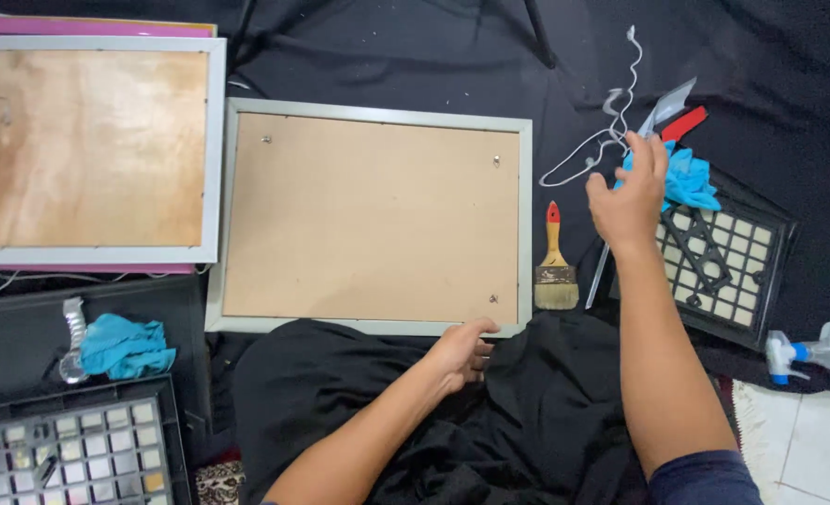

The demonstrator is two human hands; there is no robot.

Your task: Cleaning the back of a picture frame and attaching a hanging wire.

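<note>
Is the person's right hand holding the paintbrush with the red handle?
No. The paintbrush lies untouched on the black cloth beside the frame, while the right hand reaches toward the blue cloth.

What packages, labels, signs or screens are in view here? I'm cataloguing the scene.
Spray bottle: lying at the right edge by the white floor tiles, clear body, white and blue trigger head; any label is too blurred to tell.
No signs or screens are visible.
</note>
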